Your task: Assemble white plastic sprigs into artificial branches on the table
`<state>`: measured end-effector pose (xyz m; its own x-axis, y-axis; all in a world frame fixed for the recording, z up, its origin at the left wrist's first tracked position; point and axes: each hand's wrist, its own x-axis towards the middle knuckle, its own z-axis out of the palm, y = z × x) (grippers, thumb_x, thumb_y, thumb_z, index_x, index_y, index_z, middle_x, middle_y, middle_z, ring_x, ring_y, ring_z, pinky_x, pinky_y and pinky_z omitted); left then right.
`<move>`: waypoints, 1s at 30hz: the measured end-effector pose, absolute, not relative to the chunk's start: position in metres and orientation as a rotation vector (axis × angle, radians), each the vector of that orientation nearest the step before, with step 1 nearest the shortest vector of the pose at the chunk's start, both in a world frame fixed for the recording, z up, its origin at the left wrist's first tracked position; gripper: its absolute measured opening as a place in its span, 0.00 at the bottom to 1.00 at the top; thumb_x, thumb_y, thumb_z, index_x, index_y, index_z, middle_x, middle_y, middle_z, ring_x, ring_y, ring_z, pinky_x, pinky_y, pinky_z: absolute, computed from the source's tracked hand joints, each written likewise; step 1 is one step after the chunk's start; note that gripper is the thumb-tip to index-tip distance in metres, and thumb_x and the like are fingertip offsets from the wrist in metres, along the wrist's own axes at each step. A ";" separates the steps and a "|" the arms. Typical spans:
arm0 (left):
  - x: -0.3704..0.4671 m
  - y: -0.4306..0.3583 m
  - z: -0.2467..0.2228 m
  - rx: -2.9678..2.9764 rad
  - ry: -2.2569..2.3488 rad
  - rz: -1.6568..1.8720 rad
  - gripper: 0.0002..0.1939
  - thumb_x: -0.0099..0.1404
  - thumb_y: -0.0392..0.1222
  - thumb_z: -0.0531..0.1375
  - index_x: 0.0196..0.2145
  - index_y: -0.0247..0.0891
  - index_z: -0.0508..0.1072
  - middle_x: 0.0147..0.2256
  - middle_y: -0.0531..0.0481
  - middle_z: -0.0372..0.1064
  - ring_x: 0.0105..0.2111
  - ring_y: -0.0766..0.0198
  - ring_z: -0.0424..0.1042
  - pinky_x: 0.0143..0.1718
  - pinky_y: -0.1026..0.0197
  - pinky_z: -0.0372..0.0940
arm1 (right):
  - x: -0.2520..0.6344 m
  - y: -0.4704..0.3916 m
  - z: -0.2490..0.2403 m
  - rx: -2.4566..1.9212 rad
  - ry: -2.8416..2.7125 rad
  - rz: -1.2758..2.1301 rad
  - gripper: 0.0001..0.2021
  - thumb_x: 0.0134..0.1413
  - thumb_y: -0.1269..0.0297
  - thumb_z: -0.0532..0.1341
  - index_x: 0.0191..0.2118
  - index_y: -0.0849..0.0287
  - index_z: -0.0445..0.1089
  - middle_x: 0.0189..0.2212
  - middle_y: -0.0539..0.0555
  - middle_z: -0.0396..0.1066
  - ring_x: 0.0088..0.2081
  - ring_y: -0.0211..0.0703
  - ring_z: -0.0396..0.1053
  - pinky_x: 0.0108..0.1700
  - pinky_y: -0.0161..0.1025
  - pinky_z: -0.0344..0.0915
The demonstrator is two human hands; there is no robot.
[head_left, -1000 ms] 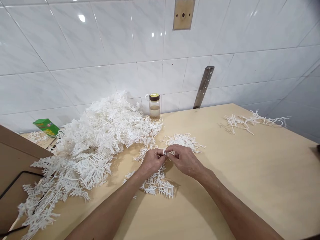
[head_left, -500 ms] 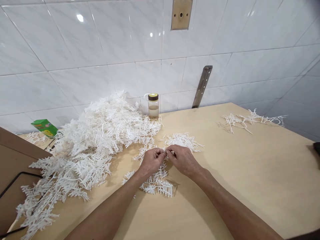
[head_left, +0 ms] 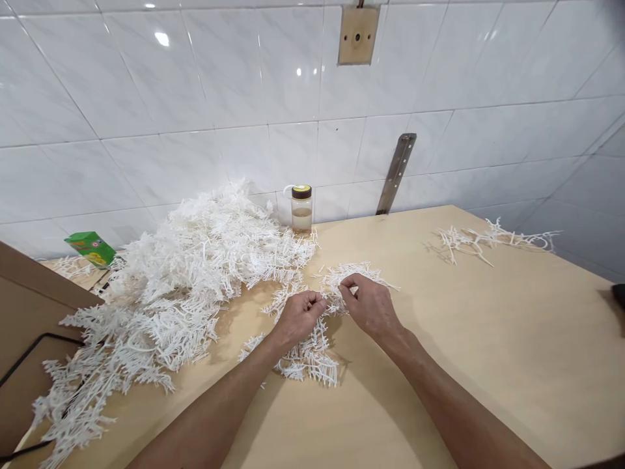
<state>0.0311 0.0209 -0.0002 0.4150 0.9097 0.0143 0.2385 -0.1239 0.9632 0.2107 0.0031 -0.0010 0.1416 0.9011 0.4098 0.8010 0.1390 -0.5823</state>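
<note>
My left hand (head_left: 303, 317) is closed in a pinch on a white branched plastic piece (head_left: 312, 355), most of which shows below and beside the fingers. Some loose white pieces lie around it, so where the held one ends is hard to see. A short gap to the right, my right hand (head_left: 372, 305) has thumb and forefinger pressed together; anything between them is too small to make out. Just behind it lies a small pile of short white plastic bits (head_left: 359, 270). To the left rises a large heap of white branched pieces (head_left: 209, 254).
A lidded bottle (head_left: 301, 212) of liquid stands by the tiled wall. More bare white branches (head_left: 471, 241) lie at the table's far right. A green box (head_left: 92, 249) and a brown cardboard panel (head_left: 36, 326) are on the left. A metal strip (head_left: 396, 174) leans on the wall.
My right hand has parted from my left and moved a little right, over the edge of the small pile. The left hand stays nearly in place, still pinching. The view has tilted slightly.
</note>
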 end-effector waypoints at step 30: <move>0.027 0.023 0.009 1.584 0.966 0.677 0.18 0.58 0.53 0.61 0.23 0.35 0.67 0.20 0.57 0.53 0.22 0.71 0.50 0.25 0.64 0.45 | 0.210 -0.003 0.012 -1.453 -1.825 0.794 0.11 0.57 0.60 0.56 0.34 0.56 0.75 0.27 0.50 0.74 0.29 0.40 0.67 0.31 0.35 0.59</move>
<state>0.0269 0.0233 0.0087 0.5027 0.8619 -0.0666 0.2311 -0.0597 0.9711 0.2095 -0.0034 0.0123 -0.1607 0.9789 0.1261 0.5752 0.1967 -0.7940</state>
